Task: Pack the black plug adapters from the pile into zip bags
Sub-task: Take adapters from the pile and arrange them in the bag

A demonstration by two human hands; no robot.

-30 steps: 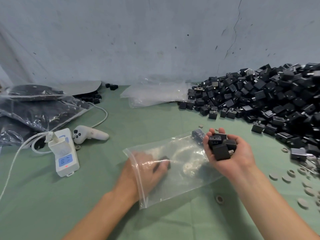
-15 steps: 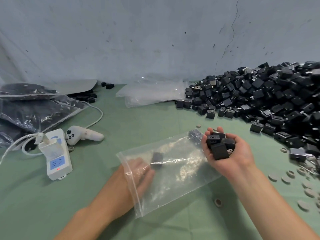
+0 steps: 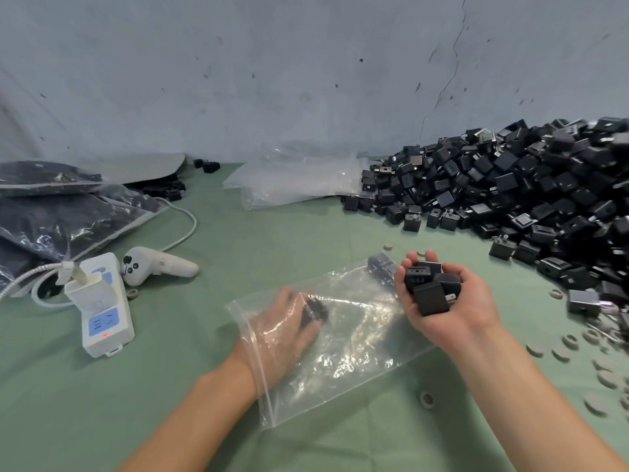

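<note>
A clear zip bag (image 3: 357,338) lies flat on the green table, its mouth toward me. My left hand (image 3: 282,325) is inside it, thumb and fingers around one black plug adapter (image 3: 313,312), seen blurred through the plastic. Another adapter (image 3: 383,269) sits in the bag's far corner. My right hand (image 3: 452,311) hovers palm-up over the bag's right edge, cupping several black adapters (image 3: 429,289). The big pile of black adapters (image 3: 531,199) covers the table at the right, against the wall.
Empty zip bags (image 3: 299,180) lie at the back centre. Filled bags (image 3: 58,212) are stacked at the left. A white power strip (image 3: 103,315) with cable and a white controller (image 3: 156,267) lie left of the bag. Small grey discs (image 3: 565,349) are scattered at the right.
My left hand drew back toward the bag's mouth, then pushed in again to the adapter. The right hand has stayed cupped with its load.
</note>
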